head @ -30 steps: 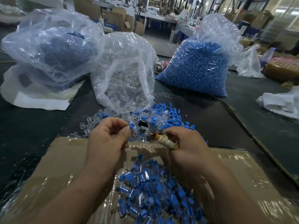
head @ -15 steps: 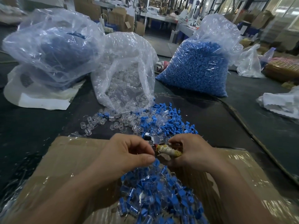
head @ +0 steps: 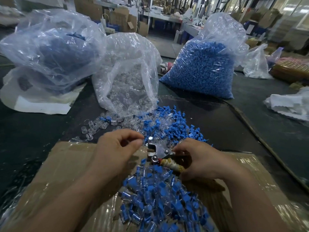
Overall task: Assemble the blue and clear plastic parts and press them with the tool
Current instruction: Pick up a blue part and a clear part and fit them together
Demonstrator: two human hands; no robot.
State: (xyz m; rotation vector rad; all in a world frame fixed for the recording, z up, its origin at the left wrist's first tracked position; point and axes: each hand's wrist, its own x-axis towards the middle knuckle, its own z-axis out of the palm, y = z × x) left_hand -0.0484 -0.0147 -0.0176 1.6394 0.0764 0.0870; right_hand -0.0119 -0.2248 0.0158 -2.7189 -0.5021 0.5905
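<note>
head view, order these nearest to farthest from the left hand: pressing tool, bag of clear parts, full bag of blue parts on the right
1. pressing tool, at the fingertips of the left hand, gripped by the right hand.
2. bag of clear parts, just ahead.
3. bag of blue parts, farther back and to the right.

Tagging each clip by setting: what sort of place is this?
Likely a factory assembly floor: a bulk bag of blue parts, a hand-held pressing tool, and stacked cartons behind.
</note>
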